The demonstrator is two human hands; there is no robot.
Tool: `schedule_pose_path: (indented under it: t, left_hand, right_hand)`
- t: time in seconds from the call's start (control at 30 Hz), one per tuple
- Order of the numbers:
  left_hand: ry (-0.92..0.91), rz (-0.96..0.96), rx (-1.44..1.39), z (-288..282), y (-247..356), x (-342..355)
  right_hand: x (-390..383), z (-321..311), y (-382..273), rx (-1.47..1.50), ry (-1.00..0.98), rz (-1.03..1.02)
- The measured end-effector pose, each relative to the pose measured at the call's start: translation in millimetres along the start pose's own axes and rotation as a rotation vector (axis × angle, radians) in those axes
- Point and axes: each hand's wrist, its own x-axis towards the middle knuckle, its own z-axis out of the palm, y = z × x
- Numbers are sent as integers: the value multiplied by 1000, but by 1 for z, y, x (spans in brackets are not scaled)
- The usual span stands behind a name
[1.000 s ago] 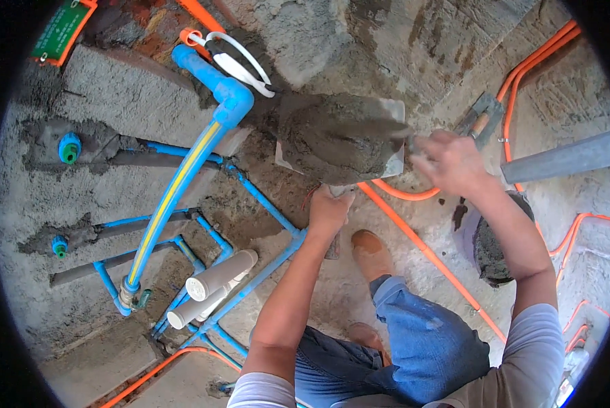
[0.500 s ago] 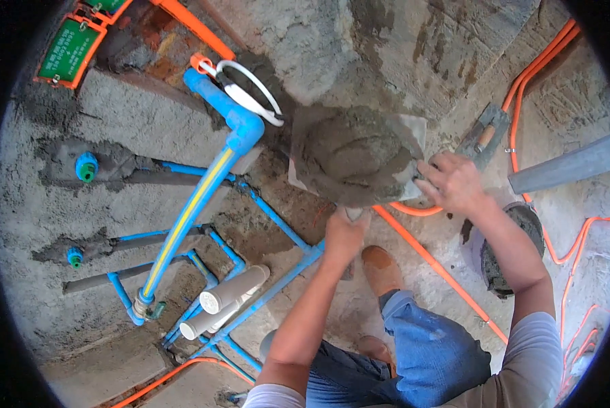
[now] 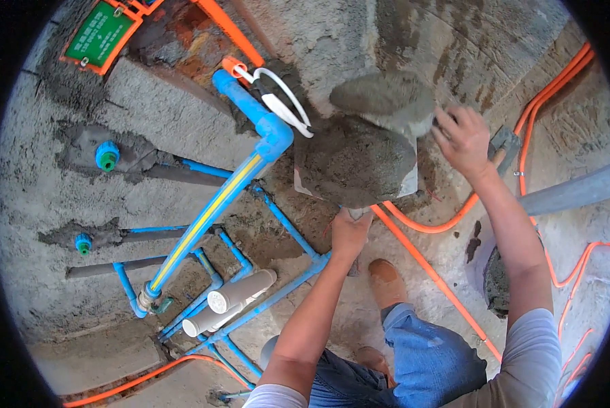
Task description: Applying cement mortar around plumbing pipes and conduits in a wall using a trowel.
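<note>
My left hand [image 3: 350,234] is closed around the handle of a pale square plasterer's hawk [image 3: 409,180], which carries a thick spread of wet grey mortar [image 3: 356,160]. Just above the far right part of the hawk is a trowel [image 3: 386,98], its rounded blade grey with mortar and slightly smeared by motion. My right hand [image 3: 465,139] grips the trowel from the right; the trowel's handle is mostly hidden by the fingers. Another trowel [image 3: 505,146] lies beyond my right wrist, partly covered by it.
Left of the hawk, a blue pipe with a yellow stripe [image 3: 209,221] crosses in front of the rough wall. White cable [image 3: 284,112] loops from its top end. Orange conduits [image 3: 431,272] cross the floor. A mortar bucket [image 3: 497,282] stands partly behind my right forearm; a grey pipe [image 3: 577,190] juts in rightward.
My right hand has lifted the trowel from the mortar's right edge up and away, to above the hawk's far side. The heap on the hawk looks flatter. The whole view has shifted slightly.
</note>
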Motion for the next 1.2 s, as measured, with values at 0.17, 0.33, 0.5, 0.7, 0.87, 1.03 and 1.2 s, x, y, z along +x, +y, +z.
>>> schedule_pose_path:
  t: [0.17,0.33,0.5,0.7,0.87,1.03,1.2]
  left_hand:
    - [-69,-202,214,-2,4,-17]
    - [33,-23,423,-17,-116,-39]
    - [-139,-300,293,-24,-117,-51]
    - [211,784,945,-56,98,-30]
    - [459,1456,1449,-96,236,1]
    - [180,1416,1492,-126,268,16]
    - [327,1351,838,-129,280,23]
  right_hand:
    - [29,9,12,-5,55,12]
    - [41,13,-7,45,84,30]
    - [17,7,-7,55,56,44]
    - [-13,-3,6,36,-21,51]
    - [-20,-8,-3,60,-50,89]
    - [-32,-15,-5,65,-50,94]
    - [-32,-22,-2,63,-68,73]
